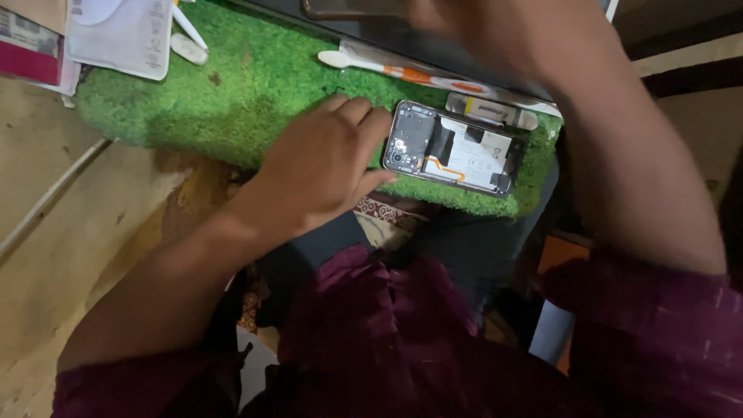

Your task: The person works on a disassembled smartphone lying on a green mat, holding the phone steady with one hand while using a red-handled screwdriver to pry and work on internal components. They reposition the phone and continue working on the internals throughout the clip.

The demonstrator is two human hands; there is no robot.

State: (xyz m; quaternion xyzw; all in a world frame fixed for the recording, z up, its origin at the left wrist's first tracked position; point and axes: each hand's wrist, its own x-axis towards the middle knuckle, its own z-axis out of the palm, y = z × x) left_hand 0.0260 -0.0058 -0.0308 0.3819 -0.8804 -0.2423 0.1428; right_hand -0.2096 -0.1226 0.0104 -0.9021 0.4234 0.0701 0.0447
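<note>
The left hand (321,166) lies palm down on the green grass-like mat (255,85), fingers held loosely together and slightly curled, their tips and the thumb touching the short camera end of an opened smartphone (453,149); it steadies the phone rather than pinching it. The phone lies flat just to the right of this hand, back cover off, showing a dark board with camera lenses nearest the fingers, then a pale battery crossed by an orange flex cable. Just beyond the phone's far edge lies a small pale rectangular part (491,110) with a yellow mark. Farther up from the hand, a white and orange toothbrush (402,72) lies along the edge of a dark flat device (371,35). The right hand (472,31) is raised over that dark device at the top of the view, blurred, so I cannot tell whether its fingers are spread or closed, or whether it holds anything; its forearm runs down the right side. Far to the upper left of the left hand lie white papers (116,35) and a white stick-like tool (188,35). Below the hand are the person's maroon sleeves and lap.
</note>
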